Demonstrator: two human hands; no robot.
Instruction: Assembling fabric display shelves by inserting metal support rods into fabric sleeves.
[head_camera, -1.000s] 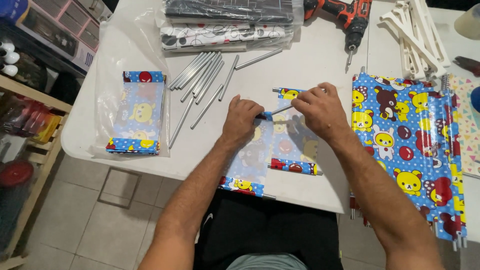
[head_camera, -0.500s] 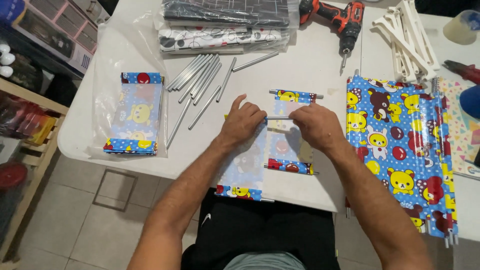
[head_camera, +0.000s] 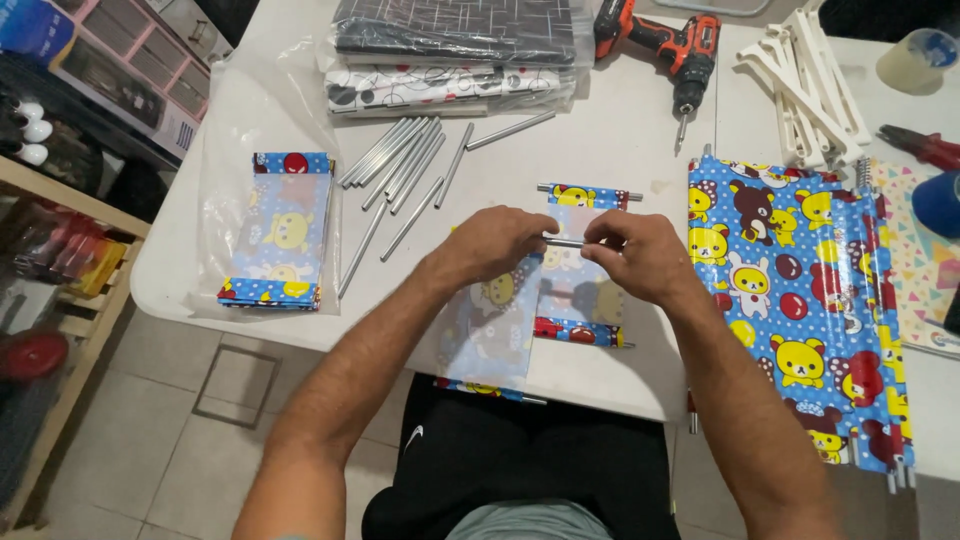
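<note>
My left hand (head_camera: 495, 245) and my right hand (head_camera: 632, 255) meet over a small blue cartoon-print fabric panel (head_camera: 580, 268) lying on the white table (head_camera: 620, 130). Both pinch a thin grey metal rod (head_camera: 564, 243) that runs between them, level across the panel's middle. The panel has a rod through its far hem and another at its near hem. A second panel of the same print (head_camera: 490, 335) hangs over the table's front edge under my left forearm.
Loose metal rods (head_camera: 405, 165) lie left of my hands. A clear bag holds folded print panels (head_camera: 283, 228). A large print sheet with rods (head_camera: 805, 300) lies right. Behind are folded fabric packs (head_camera: 450, 50), a red drill (head_camera: 680, 50), white plastic frames (head_camera: 800, 85), tape (head_camera: 915, 60), and red pliers (head_camera: 930, 147).
My hands have shifted slightly toward me over the panel, keeping hold of the rod. The view has moved a little; the other things stay put.
</note>
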